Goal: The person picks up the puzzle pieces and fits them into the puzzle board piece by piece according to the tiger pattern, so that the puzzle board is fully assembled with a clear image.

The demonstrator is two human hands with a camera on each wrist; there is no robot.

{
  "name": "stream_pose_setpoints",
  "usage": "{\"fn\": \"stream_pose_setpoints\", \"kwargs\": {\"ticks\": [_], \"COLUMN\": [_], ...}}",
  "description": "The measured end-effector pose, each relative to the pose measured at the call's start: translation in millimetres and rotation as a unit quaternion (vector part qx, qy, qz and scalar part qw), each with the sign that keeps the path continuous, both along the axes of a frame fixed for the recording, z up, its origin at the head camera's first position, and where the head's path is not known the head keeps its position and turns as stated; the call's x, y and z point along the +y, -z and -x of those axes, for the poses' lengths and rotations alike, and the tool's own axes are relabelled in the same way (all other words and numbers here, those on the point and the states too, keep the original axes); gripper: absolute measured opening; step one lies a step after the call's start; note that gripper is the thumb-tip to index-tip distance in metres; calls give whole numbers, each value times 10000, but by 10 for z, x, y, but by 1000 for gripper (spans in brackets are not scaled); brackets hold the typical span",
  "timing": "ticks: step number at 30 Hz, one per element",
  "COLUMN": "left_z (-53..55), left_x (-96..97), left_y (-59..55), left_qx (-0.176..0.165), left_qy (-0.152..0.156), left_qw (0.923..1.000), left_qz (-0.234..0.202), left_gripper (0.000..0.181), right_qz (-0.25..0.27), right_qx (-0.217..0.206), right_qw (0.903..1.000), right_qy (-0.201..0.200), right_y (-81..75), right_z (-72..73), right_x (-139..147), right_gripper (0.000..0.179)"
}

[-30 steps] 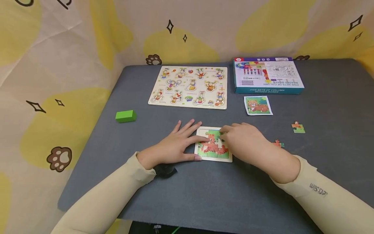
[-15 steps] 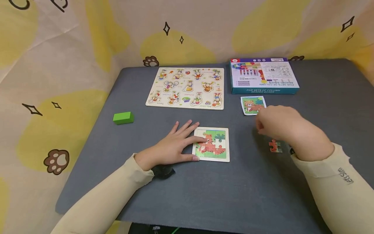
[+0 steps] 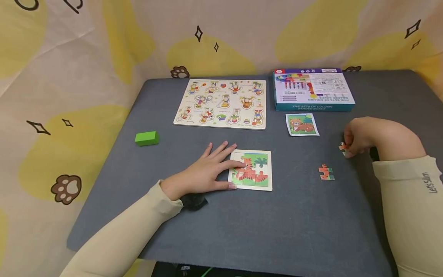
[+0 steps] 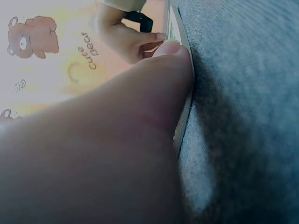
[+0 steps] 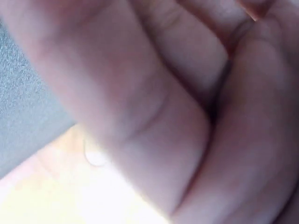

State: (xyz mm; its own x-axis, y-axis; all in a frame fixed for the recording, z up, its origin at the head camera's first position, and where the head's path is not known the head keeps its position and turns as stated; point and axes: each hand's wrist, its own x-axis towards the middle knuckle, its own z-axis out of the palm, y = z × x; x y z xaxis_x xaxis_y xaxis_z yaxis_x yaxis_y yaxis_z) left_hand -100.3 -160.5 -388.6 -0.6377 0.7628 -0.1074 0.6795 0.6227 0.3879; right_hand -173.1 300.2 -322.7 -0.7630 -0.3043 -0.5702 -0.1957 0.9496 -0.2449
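Observation:
My left hand (image 3: 202, 173) lies with spread, straight fingers across the left side of a small framed jigsaw puzzle (image 3: 254, 188) showing an orange tiger on green. White gaps show among its fitted pieces. In the left wrist view the thumb presses on the puzzle's edge (image 4: 183, 123). Over at the right, my right hand (image 3: 375, 136) pinches a jigsaw piece (image 3: 342, 148), orange and green, partly hidden by the fingertips and tilted. Curled fingers (image 5: 117, 84) fill the right wrist view, blurred. A second jigsaw piece (image 3: 326, 172), red-orange with green, lies on the table between the two hands.
Behind the puzzle lies a larger picture board (image 3: 221, 103) with cartoon figures. A boxed toy set (image 3: 314, 90) stands at the back right, with a tiger picture card (image 3: 302, 125) in front. A green block (image 3: 147, 138) sits at the left on the grey table (image 3: 221, 231).
My right hand has left the puzzle, moved right past the card and now pinches the orange-green piece. A palm-tree piece shows in the puzzle's upper right. My left hand stays put.

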Motion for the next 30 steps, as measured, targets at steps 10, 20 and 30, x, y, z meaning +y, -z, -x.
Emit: {"fn": "stream_pose_setpoints", "kwargs": {"ticks": [10,20,30], "left_z": [-6,6,9], "left_x": [11,28,24], "left_y": [-11,-13,11], "left_qx": [-94,-67,-84], "left_qy": [-99,-326,-499], "left_qw": [9999,9991,9987], "left_qz": [-70,-249,-91], "left_gripper": [68,93,112], "right_qz": [733,1891,2470], "right_qx": [-434,65,1190], "right_qw": [9942,9704,9489], "right_qy": [-655,-1503,-1559], "right_y": [-10,-303,37], "right_z": [18,-345,-459], "right_x": [-210,-962,-1624], "right_gripper": [22,6,6]}}
